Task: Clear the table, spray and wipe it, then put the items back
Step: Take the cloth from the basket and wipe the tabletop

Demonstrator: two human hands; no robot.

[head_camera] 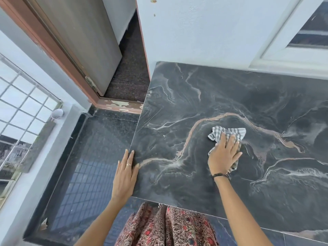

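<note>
The table (204,96) has a dark marble top with pale and brown veins, and nothing stands on it but a cloth. My right hand (224,155) lies flat on a grey-and-white checked cloth (229,133) near the middle of the top, fingers spread and pressing it down. Part of the cloth sticks out beyond my fingertips and at both sides of my palm. My left hand (125,174) rests along the table's left edge near the front corner, fingers straight, a ring on one finger.
The table stands against a white wall (204,29) with a window frame (291,41) at the right. Left of it is a doorway with a grey door (83,36) and brown frame. A dark glossy floor (92,153) lies below, and a barred window (19,103) fills the far left.
</note>
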